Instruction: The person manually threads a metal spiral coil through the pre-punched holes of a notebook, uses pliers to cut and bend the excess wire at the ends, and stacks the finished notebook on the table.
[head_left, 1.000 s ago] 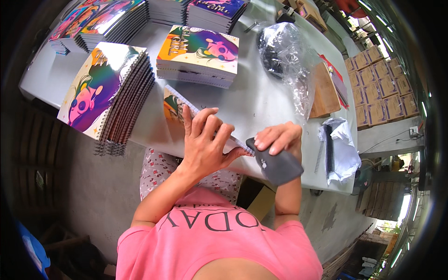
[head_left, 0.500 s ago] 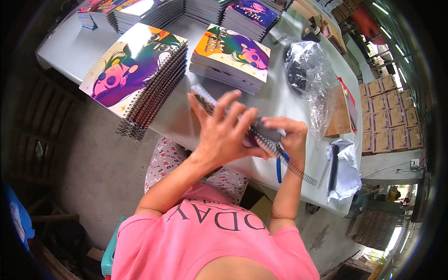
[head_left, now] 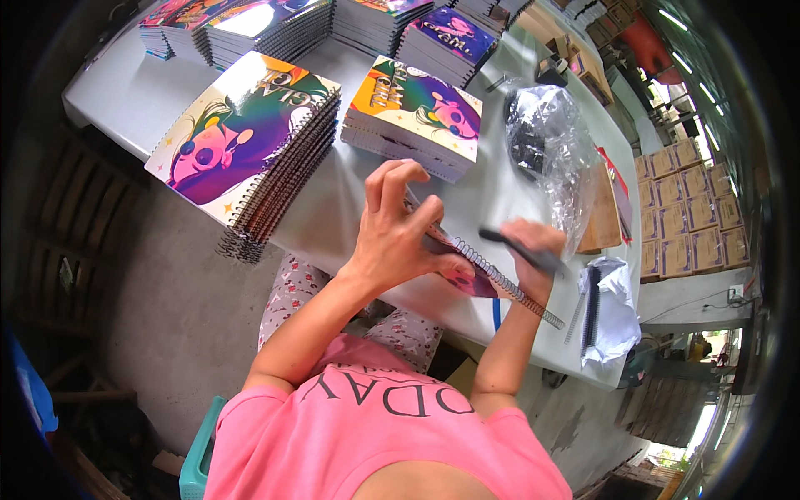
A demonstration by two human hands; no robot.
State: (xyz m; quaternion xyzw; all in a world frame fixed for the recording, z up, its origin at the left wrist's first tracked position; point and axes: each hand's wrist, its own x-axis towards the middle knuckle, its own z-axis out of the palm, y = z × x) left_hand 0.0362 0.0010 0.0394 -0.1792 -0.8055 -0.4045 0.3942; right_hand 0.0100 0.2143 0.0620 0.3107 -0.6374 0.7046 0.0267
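Note:
My left hand (head_left: 392, 233) is closed on a notebook (head_left: 469, 282) tilted on edge above the near side of the table, thumb on one face and fingers on the other. A wire coil (head_left: 512, 289) runs along the notebook's edge, its loose end sticking out past the corner toward the lower right. My right hand (head_left: 540, 265), smeared by motion, grips a dark elongated tool (head_left: 518, 247) just above the coil. The tool's kind cannot be made out. Beyond my left hand lie a stack of unbound printed books (head_left: 417, 112) and a taller stack of coil-bound notebooks (head_left: 242, 137).
More notebook stacks (head_left: 271, 29) line the table's far side. On the right lie a clear plastic bag (head_left: 550, 142), a wooden block (head_left: 602, 212) and dark coils (head_left: 592, 304) on crumpled white paper (head_left: 615, 317). Cardboard boxes (head_left: 692, 208) are piled past the table.
My right hand and the dark tool have moved right, away from the notebook. The coil now lies straighter along the notebook's edge. My left hand keeps its hold.

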